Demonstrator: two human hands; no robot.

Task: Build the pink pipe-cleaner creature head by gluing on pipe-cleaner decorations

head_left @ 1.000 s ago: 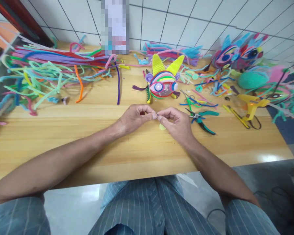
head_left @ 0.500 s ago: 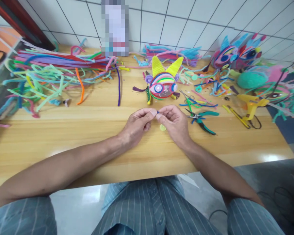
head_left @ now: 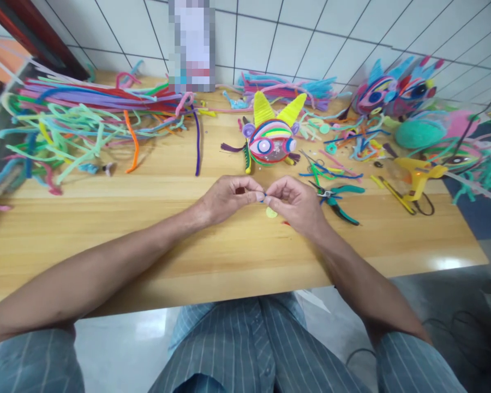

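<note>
A small blue piece of pipe cleaner [head_left: 263, 197] is pinched between the fingertips of both hands, mostly covered by them. My left hand [head_left: 233, 197] grips it from the left, thumb against forefinger. My right hand [head_left: 297, 203] pinches it from the other side. Just below the fingers a pale yellow disc [head_left: 271, 212] lies on the table, and a little red bit [head_left: 285, 222] shows by my right palm. Beyond the hands stands a colourful pipe-cleaner animal head [head_left: 272, 143] with yellow horns and blue-ringed eyes.
Green-handled pliers [head_left: 340, 201] lie right of my right hand, beside scissors and cut pipe-cleaner bits. Farther right is a yellow glue gun [head_left: 419, 173]. Heaped pipe cleaners [head_left: 98, 125] cover the back left. More finished heads [head_left: 374, 95] stand by the tiled wall.
Both hands have dropped slightly, still pinching the blue piece together. The left fingers have straightened a little, and the red bit now shows near my right palm.
</note>
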